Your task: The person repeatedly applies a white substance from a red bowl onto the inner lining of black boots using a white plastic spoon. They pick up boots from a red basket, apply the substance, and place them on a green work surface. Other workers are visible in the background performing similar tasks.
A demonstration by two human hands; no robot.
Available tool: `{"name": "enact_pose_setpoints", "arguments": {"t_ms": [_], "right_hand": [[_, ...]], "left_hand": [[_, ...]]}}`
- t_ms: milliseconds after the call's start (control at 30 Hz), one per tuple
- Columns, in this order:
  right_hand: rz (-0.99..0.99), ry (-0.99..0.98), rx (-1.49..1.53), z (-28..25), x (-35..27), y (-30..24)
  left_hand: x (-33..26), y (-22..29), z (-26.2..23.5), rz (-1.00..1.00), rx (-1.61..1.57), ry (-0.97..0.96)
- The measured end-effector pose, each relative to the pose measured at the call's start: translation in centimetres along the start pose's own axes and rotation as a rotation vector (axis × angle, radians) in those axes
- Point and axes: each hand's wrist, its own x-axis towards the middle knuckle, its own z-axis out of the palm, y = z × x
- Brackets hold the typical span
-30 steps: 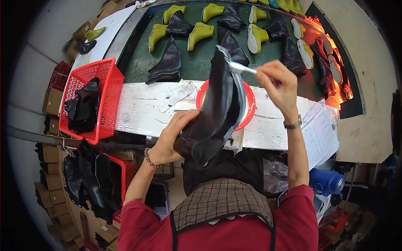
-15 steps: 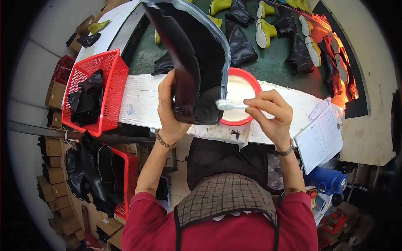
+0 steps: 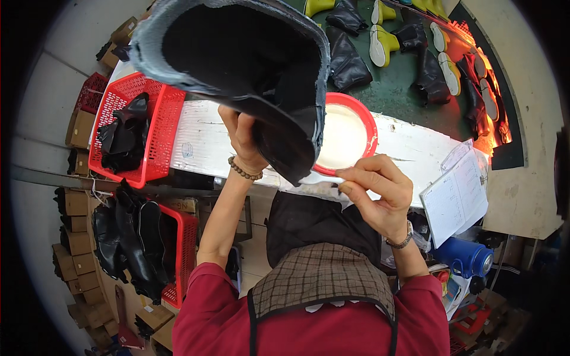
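My left hand (image 3: 244, 139) grips a black leather boot upper (image 3: 291, 133) from below and holds it raised and tilted above the bench. Its wide, dark opening faces me, with a whitish smear along the rim. Pinched in the fingers of my right hand (image 3: 383, 196) is a small white brush (image 3: 320, 179). The brush's head meets the lower edge of the upper, where the bristles are mostly hidden. Just behind the brush, a red bowl (image 3: 370, 127) of creamy white paste (image 3: 343, 139) stands on the white bench (image 3: 409, 142), partly covered by the upper.
A red basket (image 3: 165, 133) of black uppers stands at the left, with another red basket (image 3: 187, 249) lower down beside black boots (image 3: 139, 249). Across the green belt (image 3: 392, 89) lie yellow and black boots. An open notebook (image 3: 454, 196) and blue jug (image 3: 463, 256) are at right.
The boot upper has turned, so its opening faces me more and swings left. My right hand has come nearer and lower, taking the brush to the upper's bottom edge.
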Motion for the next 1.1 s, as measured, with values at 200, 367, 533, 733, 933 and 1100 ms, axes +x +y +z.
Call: {"name": "enact_pose_setpoints", "arguments": {"t_ms": [200, 367, 533, 733, 933, 1100], "right_hand": [[0.184, 0.066, 0.011, 0.2, 1.0, 0.9], [0.142, -0.102, -0.644, -2.1, 0.5, 9.9], [0.091, -0.28, -0.869, -3.0, 0.2, 12.0], [0.118, 0.039, -0.124, -3.8, 3.3, 9.2], [-0.112, -0.022, -0.115, -1.7, 6.6, 7.5], [0.127, 0.02, 0.036, -1.9, 3.0, 9.8]], "left_hand": [[4.5, 3.6, -1.1, 0.053, 0.115, -0.18], [2.7, 3.4, -7.7, -0.877, -0.499, -0.264], [2.2, 3.0, -12.1, -1.388, -1.15, -0.366], [-0.4, 2.8, -12.9, -1.433, -1.655, -0.432], [-0.9, 3.4, -12.0, -1.297, -1.926, -0.443], [-0.4, 3.4, -12.8, -1.196, -1.976, -0.405]]}}
